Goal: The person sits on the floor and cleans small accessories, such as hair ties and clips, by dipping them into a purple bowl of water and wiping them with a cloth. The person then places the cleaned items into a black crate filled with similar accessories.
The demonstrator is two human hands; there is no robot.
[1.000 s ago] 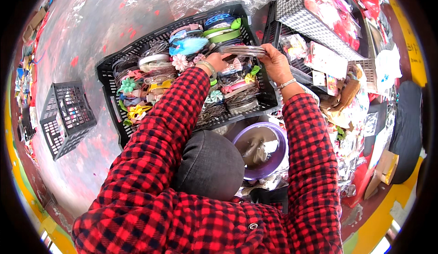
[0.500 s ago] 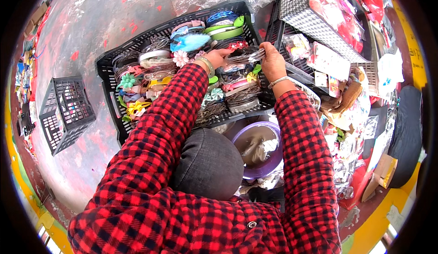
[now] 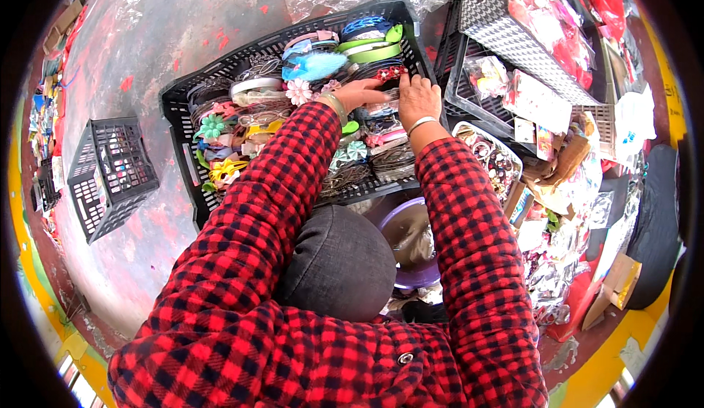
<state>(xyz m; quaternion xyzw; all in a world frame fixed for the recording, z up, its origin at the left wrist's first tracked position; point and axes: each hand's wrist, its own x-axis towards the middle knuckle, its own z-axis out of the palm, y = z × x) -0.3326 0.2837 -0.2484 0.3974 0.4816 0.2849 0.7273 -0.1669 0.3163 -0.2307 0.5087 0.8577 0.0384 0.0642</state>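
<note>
- Black plastic, slatted along its walls, is forming the large crate (image 3: 183,126) that is lying at about 11 o'clock from the person's dark cap (image 3: 337,261), and it is brimming with hair accessories: headbands, clips, fabric flowers.
- A red studded headband (image 3: 387,73) is showing at the crate's 1 o'clock corner, lying among dark bands just below the green headbands (image 3: 370,47) and to the right of a fluffy blue piece (image 3: 315,65).
- The left hand (image 3: 361,94) is reaching forward over the crate, its fingers stretching toward 1 o'clock and touching the pile beside the red band; whether this grip is closing on anything cannot be told.
- The right hand (image 3: 418,98) is lying palm down just beside the left, fingertips pressing on the same dark bands near the crate's right wall; its grip is looking flat and spread, though what is under the fingers is staying hidden.
- Both forearms are wearing red-and-black checked sleeves, with a thin bangle showing at each wrist.
- A white fabric flower (image 3: 298,91) is sitting at 9 o'clock of the left hand.
- A purple basin (image 3: 400,221) is standing below the crate, at 6 o'clock of the right hand.
- A smaller black crate (image 3: 110,177) is lying well apart at 9 o'clock on the stained floor.
</note>
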